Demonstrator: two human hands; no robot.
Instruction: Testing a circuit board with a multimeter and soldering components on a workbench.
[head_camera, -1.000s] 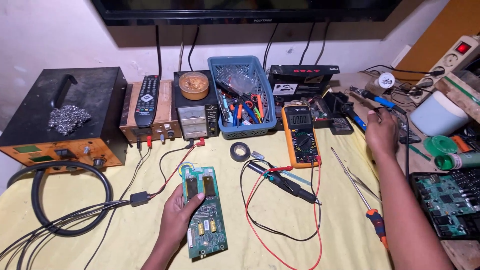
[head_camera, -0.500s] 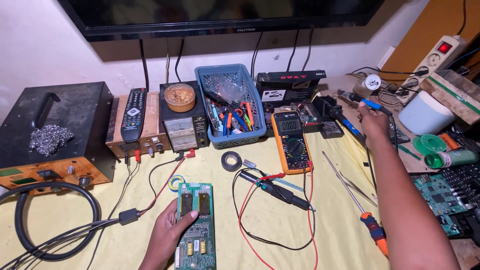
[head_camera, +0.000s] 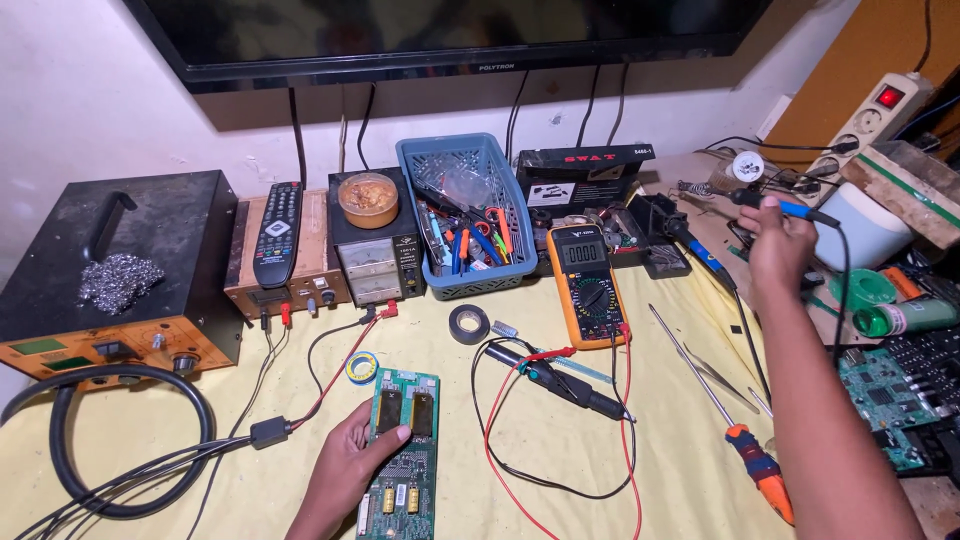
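On the left of the bench the left hand has kept its place over the last second: its grip stays clamped on the edge of the green board, thumb across the two dark chips, pinning the board flat on the yellow cloth just below the small tape ring. Going right, the black tape roll, the probes and the meter lie untouched, as does the orange-handled screwdriver. The change is at the far right. A second ago the right hand was reaching among the clutter at the back; now it is raised, fingers closed round the blue-handled iron, lifted off the bench, its cord trailing down. So the board is held ready and the iron is in hand, well apart from it.
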